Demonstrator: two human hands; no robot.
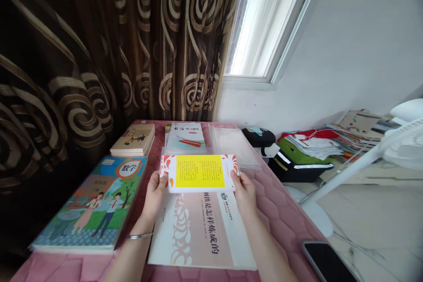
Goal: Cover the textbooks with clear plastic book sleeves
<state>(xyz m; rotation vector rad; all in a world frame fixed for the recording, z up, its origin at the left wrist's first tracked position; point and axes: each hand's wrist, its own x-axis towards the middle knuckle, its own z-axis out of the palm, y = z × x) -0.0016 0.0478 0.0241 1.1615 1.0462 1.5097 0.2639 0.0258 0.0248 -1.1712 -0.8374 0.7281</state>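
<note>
Between my left hand (156, 194) and my right hand (243, 189) is a white book with a yellow text panel (200, 172) and orange leaf shapes at its corners. Each hand pinches one of its short sides, thumbs on top. Beneath it, a larger pale book (201, 233) with big dark characters lies flat, its far part covered by the held one. A math textbook (95, 205) in a clear cover lies to the left of my left hand. Beyond the held book sit a white calligraphy workbook (185, 136) and clear plastic sheets (231, 143).
Small brown books (134, 139) are stacked at the far left of the pink quilted surface (274, 211). A phone (328, 262) lies near the right edge. A white fan (357, 158), a black-green bag (297, 158) and piled papers (363, 128) stand off to the right.
</note>
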